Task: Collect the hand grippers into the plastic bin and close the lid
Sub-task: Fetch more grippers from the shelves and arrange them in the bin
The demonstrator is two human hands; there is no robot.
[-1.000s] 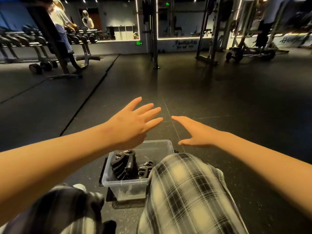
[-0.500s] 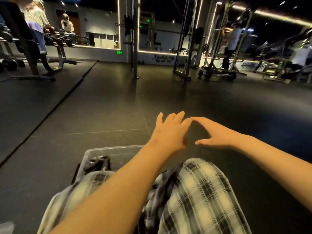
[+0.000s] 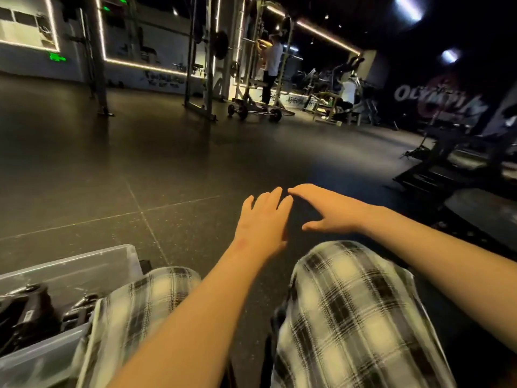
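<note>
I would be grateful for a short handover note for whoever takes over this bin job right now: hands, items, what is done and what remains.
Left hand: open, empty, stretched forward over the dark floor.
Right hand: open, empty, beside the left, fingertips nearly meeting.
Plastic bin: at lower left by the left knee, open on top, no lid on it.
Hand grippers: several black ones already lie inside the bin.
Done: some grippers collected.
Left: no loose gripper shows on the floor in view, so check around you. The lid cannot be made out here; find it and close the bin.
</note>
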